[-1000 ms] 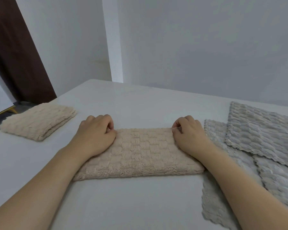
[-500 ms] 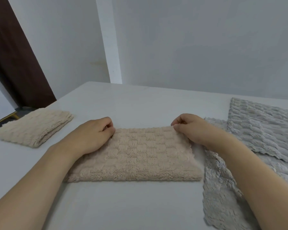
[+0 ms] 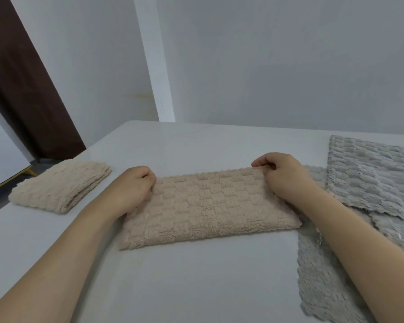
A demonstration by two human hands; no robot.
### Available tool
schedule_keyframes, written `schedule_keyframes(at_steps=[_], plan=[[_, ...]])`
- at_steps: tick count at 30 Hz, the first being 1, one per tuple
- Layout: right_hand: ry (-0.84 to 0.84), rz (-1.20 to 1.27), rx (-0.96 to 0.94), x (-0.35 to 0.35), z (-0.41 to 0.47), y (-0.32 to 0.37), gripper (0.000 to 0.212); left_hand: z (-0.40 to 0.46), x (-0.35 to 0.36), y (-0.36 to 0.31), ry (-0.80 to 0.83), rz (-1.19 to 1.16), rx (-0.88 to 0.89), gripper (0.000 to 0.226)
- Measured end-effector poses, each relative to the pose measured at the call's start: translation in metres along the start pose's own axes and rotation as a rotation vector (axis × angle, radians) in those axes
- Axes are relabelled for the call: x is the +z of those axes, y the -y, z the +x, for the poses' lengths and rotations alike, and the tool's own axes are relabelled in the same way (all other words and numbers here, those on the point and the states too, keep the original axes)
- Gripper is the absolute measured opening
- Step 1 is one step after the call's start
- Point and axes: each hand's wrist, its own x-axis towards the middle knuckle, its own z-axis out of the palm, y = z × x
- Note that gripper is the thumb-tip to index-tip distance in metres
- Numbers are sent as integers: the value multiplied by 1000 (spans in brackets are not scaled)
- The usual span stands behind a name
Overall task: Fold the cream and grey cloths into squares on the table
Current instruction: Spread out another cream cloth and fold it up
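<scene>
While the cream cloth (image 3: pixel 208 206) lies as a long strip mid-table, the right hand (image 3: pixel 282 173) pinches its far right corner and the left hand (image 3: pixel 135 185) curls on the left end (grip hidden); carry corners across squarely, aligning edges.

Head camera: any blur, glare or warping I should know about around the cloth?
Head view: soft even light, no glare; cream cloth and both hands, left and right, fairly sharp; wide-angle lens tilts the walls; forearms loom large at the bottom edge.
</scene>
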Motion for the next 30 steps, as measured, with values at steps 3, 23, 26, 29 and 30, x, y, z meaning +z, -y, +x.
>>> schedule_keyframes(at_steps=[3,23,26,29,30], plan=[[44,-114,-7,-5,-4,16,47,-4,6,-9,-217,227,1,17],[319,-671,10,28,-42,15,60,-34,10,3,154,621,0,60],[170,-676,-3,30,-43,29,61,-40,12,-7,-50,636,-7,61],[108,-562,-182,46,-48,50,59,-61,46,-41,-126,613,248,59],[167,-557,-211,51,-50,50,58,-66,56,-43,-60,632,293,59]])
